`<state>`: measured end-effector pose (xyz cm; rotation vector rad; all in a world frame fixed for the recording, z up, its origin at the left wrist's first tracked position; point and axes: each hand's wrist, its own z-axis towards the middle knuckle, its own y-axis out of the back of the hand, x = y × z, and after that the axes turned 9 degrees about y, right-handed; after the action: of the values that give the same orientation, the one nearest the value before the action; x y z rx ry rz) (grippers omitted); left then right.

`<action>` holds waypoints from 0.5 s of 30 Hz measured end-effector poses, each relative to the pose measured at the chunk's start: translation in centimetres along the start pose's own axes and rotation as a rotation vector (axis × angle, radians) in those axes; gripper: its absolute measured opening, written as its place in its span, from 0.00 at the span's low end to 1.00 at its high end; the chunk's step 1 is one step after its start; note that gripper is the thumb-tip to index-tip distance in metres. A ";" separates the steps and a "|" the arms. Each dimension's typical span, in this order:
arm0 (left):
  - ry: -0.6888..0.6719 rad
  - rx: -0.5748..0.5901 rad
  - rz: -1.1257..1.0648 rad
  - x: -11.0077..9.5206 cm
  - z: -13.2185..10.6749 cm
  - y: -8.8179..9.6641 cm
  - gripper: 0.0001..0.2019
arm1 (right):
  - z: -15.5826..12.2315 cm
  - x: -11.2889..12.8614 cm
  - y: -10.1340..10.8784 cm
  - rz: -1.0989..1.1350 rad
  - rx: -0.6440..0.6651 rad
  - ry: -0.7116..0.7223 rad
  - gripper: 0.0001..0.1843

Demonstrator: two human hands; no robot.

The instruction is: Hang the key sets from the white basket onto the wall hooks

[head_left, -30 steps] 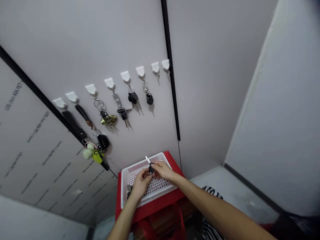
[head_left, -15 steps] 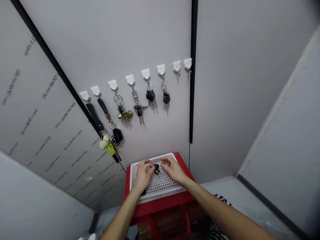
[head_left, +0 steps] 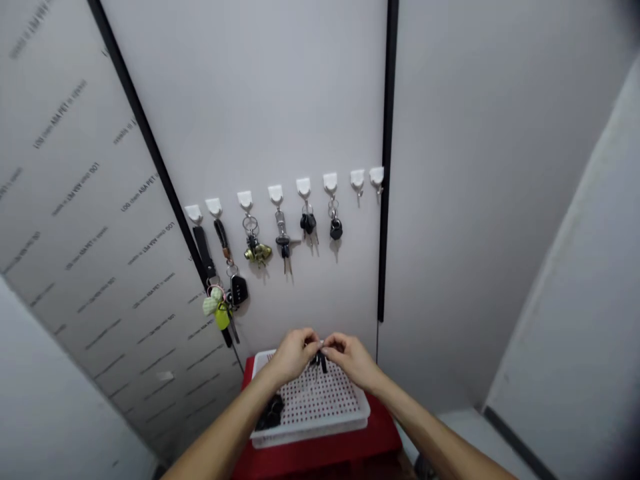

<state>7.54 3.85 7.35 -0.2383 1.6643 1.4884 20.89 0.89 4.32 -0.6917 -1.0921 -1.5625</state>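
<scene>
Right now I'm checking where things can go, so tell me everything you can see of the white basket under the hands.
The white basket is a shallow, rectangular plastic tray with a solid raised rim and a floor of small, evenly spaced holes, with red showing through them. It sits flat on a red surface. A dark object lies in its near left corner. The left hand and right hand hold dark keys over the far edge, hiding most of that rim.
</scene>
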 end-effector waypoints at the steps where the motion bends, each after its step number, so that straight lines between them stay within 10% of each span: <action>1: -0.006 -0.027 -0.058 -0.8 0.4 0.1 0.08 | 0.6 0.7 0.8 -0.018 -0.009 0.018 0.06; 8: -0.187 -0.233 -0.502 -9.2 3.9 2.8 0.09 | 5.9 8.6 7.0 -0.040 -0.328 0.153 0.08; 15: -0.351 -0.407 -0.149 -16.9 5.6 5.4 0.13 | 10.4 13.4 12.7 -0.028 -0.664 0.219 0.08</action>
<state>16.92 3.60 23.43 -0.2939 1.0387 1.6361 28.32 4.27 23.85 -0.9112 -0.4065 -1.9891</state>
